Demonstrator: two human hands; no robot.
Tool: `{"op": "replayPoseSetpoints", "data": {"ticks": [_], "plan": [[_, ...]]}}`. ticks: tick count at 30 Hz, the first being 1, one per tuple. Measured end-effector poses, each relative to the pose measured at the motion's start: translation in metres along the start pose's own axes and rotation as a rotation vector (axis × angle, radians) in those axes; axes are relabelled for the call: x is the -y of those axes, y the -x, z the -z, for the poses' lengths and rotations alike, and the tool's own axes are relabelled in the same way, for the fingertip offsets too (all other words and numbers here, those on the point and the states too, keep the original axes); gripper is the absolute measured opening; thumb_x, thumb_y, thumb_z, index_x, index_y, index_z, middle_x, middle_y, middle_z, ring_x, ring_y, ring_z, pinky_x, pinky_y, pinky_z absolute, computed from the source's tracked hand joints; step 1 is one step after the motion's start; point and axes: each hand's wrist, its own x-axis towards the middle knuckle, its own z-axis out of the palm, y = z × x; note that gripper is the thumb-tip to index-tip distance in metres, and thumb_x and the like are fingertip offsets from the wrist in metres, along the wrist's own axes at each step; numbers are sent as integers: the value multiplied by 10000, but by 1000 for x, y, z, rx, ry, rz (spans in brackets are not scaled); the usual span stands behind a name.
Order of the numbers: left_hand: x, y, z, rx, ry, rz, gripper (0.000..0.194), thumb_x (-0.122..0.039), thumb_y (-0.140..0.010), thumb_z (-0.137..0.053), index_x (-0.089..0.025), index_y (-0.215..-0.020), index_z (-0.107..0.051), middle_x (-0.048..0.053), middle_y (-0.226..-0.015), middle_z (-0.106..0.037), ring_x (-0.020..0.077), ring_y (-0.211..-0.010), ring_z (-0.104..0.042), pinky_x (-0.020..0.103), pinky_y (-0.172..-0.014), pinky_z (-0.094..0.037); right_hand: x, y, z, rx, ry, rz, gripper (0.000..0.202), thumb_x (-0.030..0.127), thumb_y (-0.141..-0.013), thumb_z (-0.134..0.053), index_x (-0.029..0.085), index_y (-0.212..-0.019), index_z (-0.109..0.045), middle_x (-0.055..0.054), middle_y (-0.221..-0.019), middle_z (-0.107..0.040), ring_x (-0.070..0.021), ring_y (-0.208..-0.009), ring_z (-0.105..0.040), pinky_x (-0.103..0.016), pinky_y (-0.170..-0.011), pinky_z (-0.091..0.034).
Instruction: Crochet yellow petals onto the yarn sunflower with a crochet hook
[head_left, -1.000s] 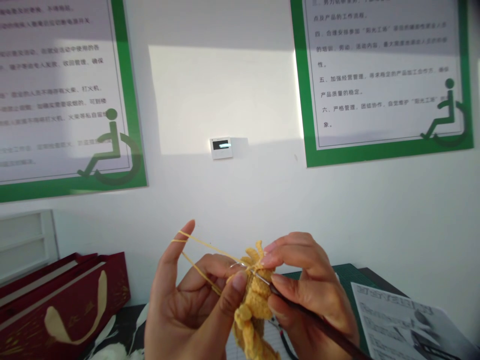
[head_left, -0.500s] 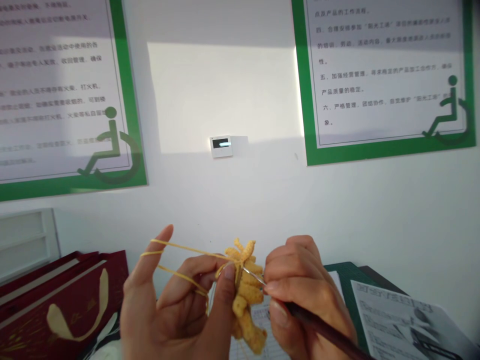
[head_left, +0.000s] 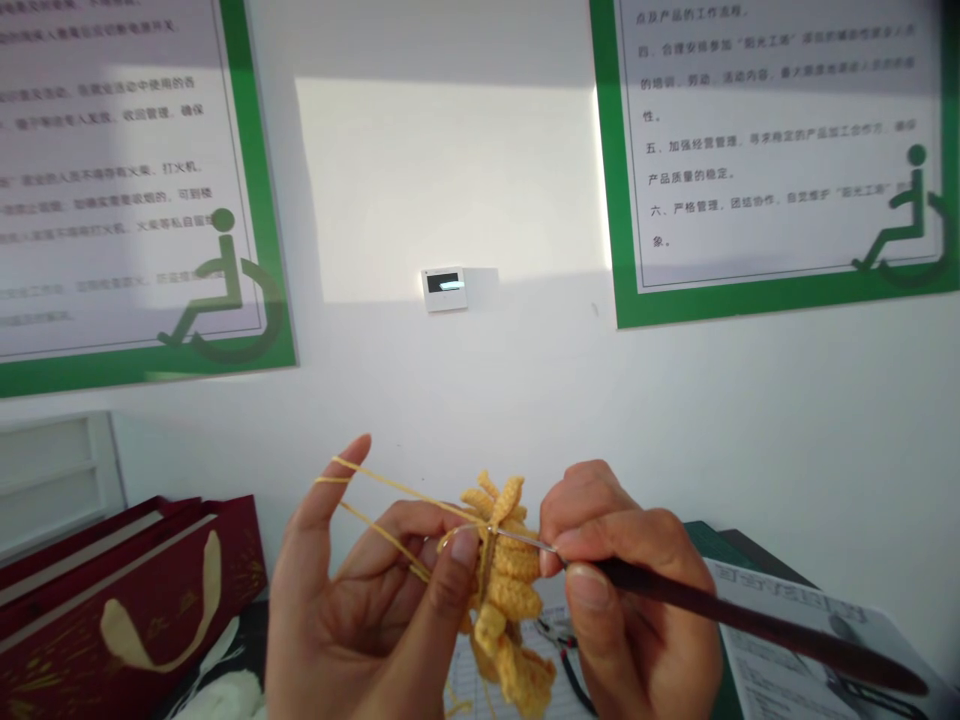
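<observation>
Crochet work held up before a white wall (head_left: 360, 400), which carries two green-bordered notices, one at the left (head_left: 135, 376) and one at the right (head_left: 675, 312), hung at reading height. Below the left notice stand dark red gift bags (head_left: 172, 590), their pale ribbon handle hanging down the front. The left hand (head_left: 367, 625) is closed in a pinch, thumb against fingers, on the yellow crochet piece (head_left: 517, 575); one finger stands raised, apparently to tension the yarn. The right hand (head_left: 645, 615) grips a crochet hook like a pen, presumably for fine control of its tip. A printed sheet (head_left: 757, 675) lies at the right, beside a green cutting mat (head_left: 701, 537) largely hidden by the right hand. The dark-handled hook (head_left: 709, 601) slants down to the right, its slim metal shaft meeting the upper part of the piece; whether it passes through a stitch is too small to tell. The piece itself is between the hands, raised above the papers, probably to bring its stitches into clear view. A small wall control panel (head_left: 445, 290) is mounted between the notices. Thinnest of all, the yellow yarn (head_left: 406, 489) runs taut from raised finger to piece.
</observation>
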Motion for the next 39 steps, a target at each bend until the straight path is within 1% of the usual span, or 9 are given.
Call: {"op": "replayPoseSetpoints", "data": {"ticks": [5, 8, 11, 18, 23, 28, 29, 34, 39], "plan": [[0, -1, 0, 5, 13, 10, 909, -189, -695, -944, -388, -1490, -551, -12, -745, -760, 183, -673, -718, 249, -663, -625, 0, 0, -1, 4, 39, -2, 64, 149, -1002, -582, 167, -989, -642, -9, -698, -613, -166, -670, -590, -315, -593, -536], [1, -1, 1, 11, -1, 6, 906, -186, -701, -939, -380, -1494, -546, -7, -743, -762, 182, -666, -713, 254, -664, -626, 0, 0, 0, 30, 80, 49, 50, 154, -1007, -594, 162, -991, -641, -12, -705, -630, -162, -659, -598, -319, -604, -525], [0, -1, 1, 12, -12, -13, 906, -184, -704, -933, -370, -1497, -538, -4, -724, -760, 189, -658, -717, 240, -638, -612, 0, -1, -1, 19, 106, 87, 48, 159, -1020, -603, 155, -1003, -647, -14, -725, -651, -150, -641, -604, -333, -626, -522], [-2, 1, -1, 26, -11, -21, 888, -161, -723, -907, -358, -1501, -526, -7, -704, -758, 175, -617, -676, 259, -630, -616, 1, -1, -4, -24, 83, 53, 61, 169, -1027, -589, 166, -990, -637, -4, -697, -613, -152, -640, -582, -317, -590, -516], [-1, 0, 0, 36, -11, -16, 882, -166, -716, -917, -370, -1486, -538, -8, -708, -760, 182, -634, -694, 265, -647, -618, 1, -2, 1, 27, 117, 86, 44, 151, -1012, -593, 161, -1004, -635, -10, -721, -640, -149, -641, -603, -335, -619, -517], [-1, 1, -2, 15, 4, -24, 889, -151, -699, -923, -364, -1477, -549, -10, -713, -764, 191, -631, -724, 254, -624, -619, 4, -5, 6, 154, 227, 180, 95, 132, -1033, -536, 158, -1033, -627, -22, -744, -669, -154, -670, -628, -353, -647, -524], [-1, 1, -2, 16, 1, -40, 879, -143, -705, -916, -356, -1475, -551, -10, -706, -764, 194, -628, -726, 254, -618, -619, 4, -5, 6, 160, 231, 178, 92, 134, -1035, -536, 158, -1029, -624, -20, -743, -669, -154, -673, -632, -354, -652, -527], [0, 1, -2, 38, -18, -100, 832, -131, -749, -874, -339, -1484, -544, -2, -694, -765, 186, -602, -695, 255, -597, -612, 3, -3, 4, 86, 152, 96, 58, 133, -1015, -570, 141, -997, -624, -14, -733, -645, -143, -667, -621, -340, -655, -523], [0, 1, -2, 26, -8, -59, 841, -152, -738, -902, -363, -1472, -551, -8, -722, -773, 191, -626, -720, 244, -598, -610, 6, -4, 4, 139, 242, 125, 78, 129, -1016, -545, 167, -996, -609, -4, -723, -635, -140, -642, -602, -336, -646, -504]]}}
